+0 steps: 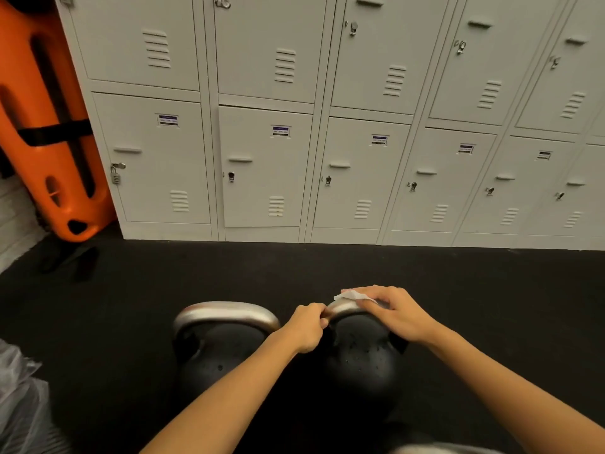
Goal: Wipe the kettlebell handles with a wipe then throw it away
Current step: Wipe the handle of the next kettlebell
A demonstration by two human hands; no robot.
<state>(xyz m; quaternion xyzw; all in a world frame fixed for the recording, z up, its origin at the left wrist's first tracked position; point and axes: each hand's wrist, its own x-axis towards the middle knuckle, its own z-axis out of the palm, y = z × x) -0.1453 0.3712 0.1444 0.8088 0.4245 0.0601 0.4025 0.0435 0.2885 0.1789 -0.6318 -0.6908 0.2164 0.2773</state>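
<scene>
- Two black kettlebells stand side by side on the dark floor, near the person: the left kettlebell and the right kettlebell, each with a bare metal handle arching over the top
- The wipe is a thin white sheet draped over the right handle, under the right hand
- Right hand: fingers curved down over the wipe and the handle's top, pressing the sheet onto the metal
- Left hand: fingers curled in, pinching the left end of the right handle, seemingly to steady it; whether it also catches the wipe's edge I cannot tell
- The left handle is bare and untouched
- Handling, as I judge it: the wipe is light, soft and limp, probably damp, so it will bunch or slip off unless wrapped round the bar and squeezed; best held with the palm and fingers closed round the handle, then slid along
- The kettlebells look heavy and stiff; they should stay put under rubbing, so no lifting is needed, and the smooth metal may be slick once wet
- Far behind stand grey lockers; an orange board leans at far left; a clear plastic bag shows at near left, possibly for rubbish
</scene>
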